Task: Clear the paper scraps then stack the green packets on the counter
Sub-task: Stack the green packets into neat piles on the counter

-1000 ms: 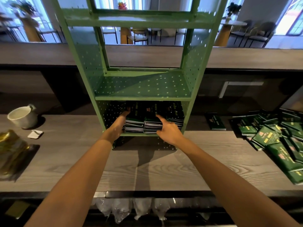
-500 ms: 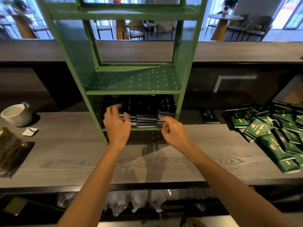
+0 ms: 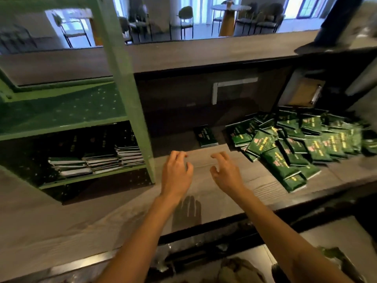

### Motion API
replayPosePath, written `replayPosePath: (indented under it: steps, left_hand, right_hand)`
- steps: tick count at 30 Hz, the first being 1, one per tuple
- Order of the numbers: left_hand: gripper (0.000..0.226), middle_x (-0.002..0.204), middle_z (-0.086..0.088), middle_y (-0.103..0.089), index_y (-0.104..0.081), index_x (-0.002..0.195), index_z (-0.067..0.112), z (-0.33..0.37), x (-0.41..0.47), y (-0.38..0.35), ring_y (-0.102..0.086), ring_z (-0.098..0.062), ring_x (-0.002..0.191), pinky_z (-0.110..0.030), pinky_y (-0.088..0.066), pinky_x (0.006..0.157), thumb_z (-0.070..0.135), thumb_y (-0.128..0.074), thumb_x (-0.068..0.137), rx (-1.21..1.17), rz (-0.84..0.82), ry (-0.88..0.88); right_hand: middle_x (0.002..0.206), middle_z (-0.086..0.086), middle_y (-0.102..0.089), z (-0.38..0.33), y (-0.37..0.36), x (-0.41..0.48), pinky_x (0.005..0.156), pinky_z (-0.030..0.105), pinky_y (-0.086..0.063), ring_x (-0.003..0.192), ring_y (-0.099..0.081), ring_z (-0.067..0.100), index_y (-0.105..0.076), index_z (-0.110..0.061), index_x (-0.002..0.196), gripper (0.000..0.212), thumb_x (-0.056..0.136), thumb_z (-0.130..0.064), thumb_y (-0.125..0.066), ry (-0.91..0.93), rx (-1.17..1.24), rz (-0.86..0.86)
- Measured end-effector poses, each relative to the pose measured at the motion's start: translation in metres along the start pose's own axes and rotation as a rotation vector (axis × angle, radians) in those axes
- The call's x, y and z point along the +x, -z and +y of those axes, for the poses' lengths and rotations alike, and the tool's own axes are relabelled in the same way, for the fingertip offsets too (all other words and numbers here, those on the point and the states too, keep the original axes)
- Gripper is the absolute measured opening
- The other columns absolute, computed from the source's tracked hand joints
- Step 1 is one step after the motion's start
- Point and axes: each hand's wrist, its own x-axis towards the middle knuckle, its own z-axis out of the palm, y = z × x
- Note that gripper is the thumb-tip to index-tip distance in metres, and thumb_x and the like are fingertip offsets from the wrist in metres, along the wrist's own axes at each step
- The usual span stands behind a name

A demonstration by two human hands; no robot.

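Observation:
A loose heap of green packets point(image 3: 295, 144) lies on the wooden counter point(image 3: 122, 221) at the right. One single green packet point(image 3: 206, 136) lies apart, just left of the heap. Stacks of green packets point(image 3: 98, 160) sit on the bottom shelf of the green rack point(image 3: 126, 82) at the left. My left hand point(image 3: 176, 173) and my right hand point(image 3: 225, 171) hover side by side over bare counter between rack and heap, fingers loosely curled, holding nothing. No paper scraps are in view.
A raised dark ledge point(image 3: 183, 56) runs along the back of the counter. A brown clipboard point(image 3: 306, 92) leans in the far right corner. The counter's front edge point(image 3: 204, 237) has bagged items below it. Chairs and tables stand beyond the ledge.
Both hands have left the stacks on the rack's bottom shelf and moved right, toward the heap. The view has swung right, so the cup and scrap at the left are out of sight.

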Motion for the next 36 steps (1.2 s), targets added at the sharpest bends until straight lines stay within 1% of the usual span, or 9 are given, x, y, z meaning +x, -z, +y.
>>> replayPosePath:
  steps: [3,6,10,14,19,22,25,29,36]
  left_hand:
    - [0.034,0.126,-0.004,-0.047,-0.047,0.129,0.012,0.046,0.021,-0.041,-0.049,-0.018,0.112,-0.025,-0.036,0.091,0.014,-0.045,0.095,-0.035,-0.051,0.053]
    - [0.039,0.131,-0.005,-0.045,-0.044,0.132,0.014,0.092,0.046,-0.088,-0.049,-0.021,0.116,-0.033,-0.04,0.094,0.015,-0.046,0.094,-0.055,-0.075,0.111]
    - [0.035,0.127,-0.009,-0.048,-0.047,0.128,0.012,0.145,0.079,-0.141,-0.05,-0.024,0.112,-0.033,-0.041,0.088,0.016,-0.047,0.093,-0.041,-0.1,0.168]
    - [0.032,0.126,-0.01,-0.049,-0.05,0.125,0.01,0.173,0.101,-0.182,-0.05,-0.024,0.112,-0.033,-0.041,0.089,0.012,-0.048,0.092,-0.04,-0.108,0.211]
    - [0.031,0.129,-0.011,-0.052,-0.053,0.122,0.008,0.172,0.118,-0.221,-0.048,-0.026,0.118,-0.034,-0.04,0.093,0.008,-0.049,0.091,0.02,-0.158,0.269]
    - [0.031,0.126,-0.01,-0.057,-0.056,0.12,0.009,0.161,0.125,-0.242,-0.052,-0.025,0.114,-0.033,-0.042,0.089,0.007,-0.051,0.09,0.037,-0.174,0.294]
    - [0.03,0.125,-0.01,-0.057,-0.057,0.12,0.009,0.147,0.131,-0.263,-0.052,-0.025,0.114,-0.034,-0.042,0.091,0.014,-0.055,0.09,0.055,-0.154,0.304]
    - [0.041,0.126,-0.013,-0.053,-0.052,0.124,0.008,0.132,0.133,-0.288,-0.05,-0.028,0.117,-0.035,-0.041,0.094,0.025,-0.061,0.089,0.087,-0.139,0.261]
    - [0.043,0.115,-0.011,-0.062,-0.056,0.12,0.008,0.12,0.131,-0.303,-0.06,-0.025,0.103,-0.032,-0.046,0.082,0.019,-0.071,0.081,-0.167,-0.009,0.314]
  right_hand:
    - [0.134,0.009,-0.043,0.047,0.023,0.018,0.085,0.029,-0.038,0.108,-0.054,0.026,-0.047,-0.007,0.132,0.041,0.092,-0.011,-0.053,-0.015,-0.027,0.018]
    - [0.13,0.01,-0.045,0.099,0.047,0.043,0.085,0.034,-0.042,0.108,-0.053,0.029,-0.051,-0.007,0.127,0.038,0.089,-0.012,-0.054,-0.007,-0.066,-0.019]
    - [0.126,0.012,-0.045,0.164,0.085,0.075,0.085,0.038,-0.045,0.11,-0.052,0.033,-0.052,-0.006,0.121,0.033,0.089,-0.014,-0.055,0.013,-0.15,-0.104]
    - [0.13,0.012,-0.044,0.208,0.107,0.1,0.086,0.037,-0.046,0.11,-0.053,0.032,-0.049,-0.006,0.127,0.04,0.089,-0.011,-0.056,0.022,-0.176,-0.153]
    - [0.125,0.015,-0.048,0.24,0.099,0.117,0.084,0.04,-0.047,0.105,-0.056,0.035,-0.051,-0.003,0.123,0.036,0.088,-0.006,-0.056,0.057,-0.156,-0.135]
    - [0.122,0.015,-0.049,0.251,0.088,0.126,0.082,0.04,-0.046,0.103,-0.056,0.035,-0.052,-0.003,0.12,0.032,0.088,-0.005,-0.054,0.042,-0.115,-0.099]
    - [0.119,0.014,-0.05,0.26,0.076,0.137,0.081,0.037,-0.043,0.104,-0.054,0.035,-0.053,-0.003,0.119,0.031,0.088,-0.003,-0.051,0.039,-0.054,-0.048]
    - [0.119,0.015,-0.051,0.267,0.06,0.15,0.086,0.038,-0.042,0.108,-0.052,0.034,-0.055,-0.003,0.12,0.033,0.087,-0.003,-0.051,0.062,0.027,0.041]
    - [0.119,0.014,-0.056,0.276,0.041,0.163,0.083,0.031,-0.039,0.11,-0.052,0.029,-0.056,-0.003,0.121,0.035,0.086,-0.002,-0.051,0.143,0.083,0.142]
